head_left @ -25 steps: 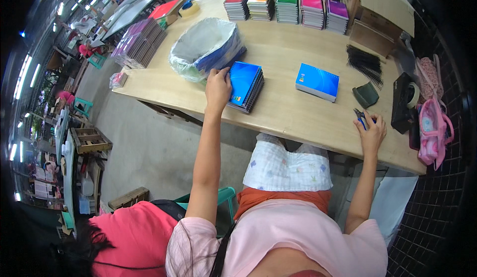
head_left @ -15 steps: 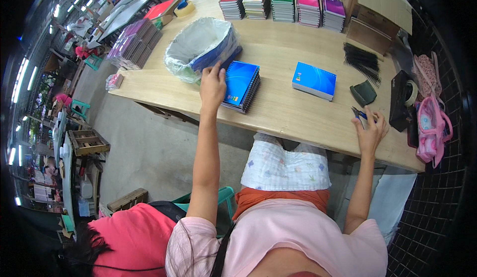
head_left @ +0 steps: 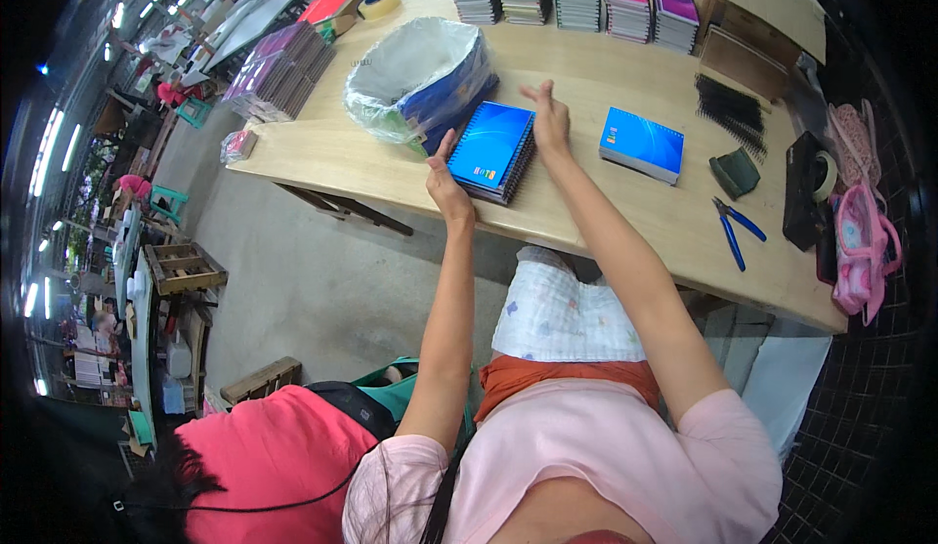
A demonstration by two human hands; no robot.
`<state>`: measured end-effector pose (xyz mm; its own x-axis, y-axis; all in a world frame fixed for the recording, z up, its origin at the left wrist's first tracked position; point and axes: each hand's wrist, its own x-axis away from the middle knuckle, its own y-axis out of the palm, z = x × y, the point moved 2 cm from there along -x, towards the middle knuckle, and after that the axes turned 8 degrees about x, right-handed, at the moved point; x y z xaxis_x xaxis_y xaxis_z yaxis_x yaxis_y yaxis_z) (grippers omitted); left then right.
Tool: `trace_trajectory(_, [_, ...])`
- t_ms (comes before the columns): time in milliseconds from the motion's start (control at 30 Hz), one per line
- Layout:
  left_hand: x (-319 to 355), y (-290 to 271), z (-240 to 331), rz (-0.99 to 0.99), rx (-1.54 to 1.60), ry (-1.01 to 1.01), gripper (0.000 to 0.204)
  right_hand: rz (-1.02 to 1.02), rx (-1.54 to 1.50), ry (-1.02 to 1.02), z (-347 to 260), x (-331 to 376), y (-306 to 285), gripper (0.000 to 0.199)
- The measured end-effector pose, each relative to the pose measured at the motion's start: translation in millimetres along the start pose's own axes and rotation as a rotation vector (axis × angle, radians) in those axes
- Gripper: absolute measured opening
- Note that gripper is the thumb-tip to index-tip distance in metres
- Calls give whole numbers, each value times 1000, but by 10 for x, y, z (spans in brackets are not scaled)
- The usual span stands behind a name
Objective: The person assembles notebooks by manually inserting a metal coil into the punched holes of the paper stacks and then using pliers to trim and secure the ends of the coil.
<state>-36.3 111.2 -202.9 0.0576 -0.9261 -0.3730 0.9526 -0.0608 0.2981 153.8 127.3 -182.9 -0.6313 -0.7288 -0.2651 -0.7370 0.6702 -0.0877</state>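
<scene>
A stack of blue spiral-bound notebooks (head_left: 495, 146) lies near the front edge of the wooden table. Against its left side rests my left hand (head_left: 449, 188), fingers stretched along the edge and not gripping. My right hand (head_left: 551, 124) stands at the stack's right, spiral side, with thumb and fingers apart. Whether its palm touches the coils I cannot tell. Farther right is a second blue stack (head_left: 641, 146), with punched holes along its top edge and no coil showing. Blue-handled cutting pliers (head_left: 735, 230) lie on the table to the right, jaws pointing away from me.
Behind the notebooks stands a plastic-lined bin (head_left: 410, 80). Coloured notebook stacks (head_left: 576, 2) line the far edge. Black wire coils (head_left: 731, 109), a dark green block (head_left: 735, 171), a black case (head_left: 803, 192) and a pink pouch (head_left: 860, 251) sit right. A person in pink (head_left: 278, 451) is close at left.
My right hand has let go of the pliers, leaving them on the table, and moved left to the notebook stack. My left hand has shifted down along the stack's left side.
</scene>
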Motion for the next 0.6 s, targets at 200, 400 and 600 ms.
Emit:
trace_trajectory(200, [29,-19,38,148,-45,18,77,-3,95,101,-129,141,293,77])
trace_trajectory(400, [28,-16,5,199,-18,10,74,19,141,129,-157,158,297,76])
trace_trajectory(600, [28,29,-14,140,69,-36,66,-48,132,75,-156,96,203,73])
